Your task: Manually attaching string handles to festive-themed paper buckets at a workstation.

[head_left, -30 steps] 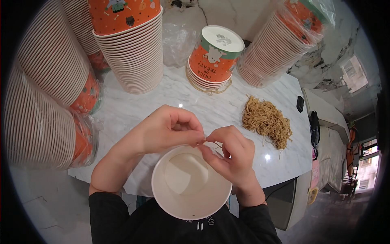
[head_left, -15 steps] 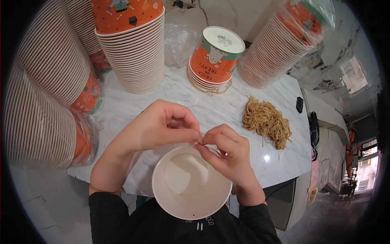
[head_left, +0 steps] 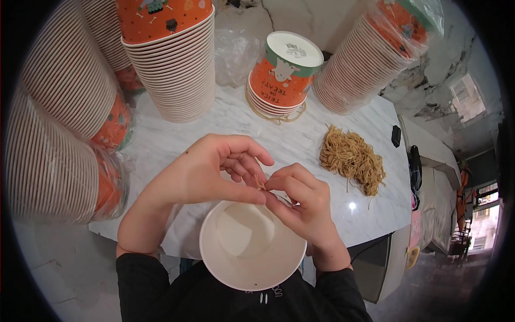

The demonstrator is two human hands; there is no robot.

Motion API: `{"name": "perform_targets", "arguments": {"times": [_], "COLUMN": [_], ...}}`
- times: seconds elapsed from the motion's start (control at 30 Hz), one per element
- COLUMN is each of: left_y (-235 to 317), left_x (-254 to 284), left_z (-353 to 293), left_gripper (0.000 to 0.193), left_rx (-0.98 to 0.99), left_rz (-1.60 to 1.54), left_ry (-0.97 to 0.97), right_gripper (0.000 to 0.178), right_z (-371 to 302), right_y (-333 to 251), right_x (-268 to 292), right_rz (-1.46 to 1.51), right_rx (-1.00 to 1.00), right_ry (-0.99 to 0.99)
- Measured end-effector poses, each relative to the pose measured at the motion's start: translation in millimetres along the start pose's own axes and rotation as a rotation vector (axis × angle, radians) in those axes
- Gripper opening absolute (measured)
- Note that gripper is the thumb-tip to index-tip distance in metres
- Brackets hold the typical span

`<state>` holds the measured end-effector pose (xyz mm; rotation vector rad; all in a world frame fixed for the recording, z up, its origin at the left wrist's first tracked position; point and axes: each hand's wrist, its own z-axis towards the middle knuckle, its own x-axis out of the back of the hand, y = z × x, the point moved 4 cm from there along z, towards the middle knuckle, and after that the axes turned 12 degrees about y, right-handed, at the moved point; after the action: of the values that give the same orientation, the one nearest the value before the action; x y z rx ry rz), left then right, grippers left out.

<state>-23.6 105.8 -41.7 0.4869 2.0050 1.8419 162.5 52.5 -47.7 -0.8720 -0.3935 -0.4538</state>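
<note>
- Tub [head_left: 236,265]: white interior, shadow across bottom.
- Right hand [head_left: 304,203]: pinching cord [head_left: 259,184] above tub's far rim; cord mostly hidden.
- Left hand [head_left: 214,170]: thumb and fingers parted.
- Nested tub stack [head_left: 173,75]: top cut off.

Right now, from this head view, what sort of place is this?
Probably a small workroom, or a home table used for handwork. What suggests it: nested stacks of paper tubs, a loose heap of tan cord and a marble-patterned table.
</note>
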Motion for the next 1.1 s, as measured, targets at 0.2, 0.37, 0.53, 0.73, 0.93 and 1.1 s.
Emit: {"name": "perform_targets", "arguments": {"times": [0.2,0.37,0.53,0.73,0.93,1.1], "left_y": [-2.2,0.5,3.6,4.1,1.8,8.8], "left_x": [-2.9,1.5,8.2,15.6,17.7,13.9], "left_z": [-1.9,-2.6,-3.4,-0.7,0.4,-2.4], "left_gripper": [0.021,0.015,0.015,0.015,0.012,0.011], "left_rx": [-0.109,-0.159,-0.142,-0.146,-0.124,-0.139], "left_rz": [0.132,0.164,0.145,0.159,0.093,0.205], "left_ry": [0.061,0.104,0.108,0.087,0.165,0.217], "right_gripper": [0.015,0.014,0.013,0.014,0.015,0.015], "right_z": [-0.4,-1.9,-2.7,-2.5,-2.1,-2.9], "right_y": [1.3,3.4,4.0,2.0,0.8,-0.5], "right_x": [-1.3,-2.6,-3.1,0.0,-0.7,-0.6], "right_rz": [0.02,0.029,0.027,0.01,0.007,0.003], "right_rx": [0.016,0.03,0.043,0.029,0.043,0.091], "right_ry": [-0.005,0.005,0.012,0.01,0.017,0.002]}}
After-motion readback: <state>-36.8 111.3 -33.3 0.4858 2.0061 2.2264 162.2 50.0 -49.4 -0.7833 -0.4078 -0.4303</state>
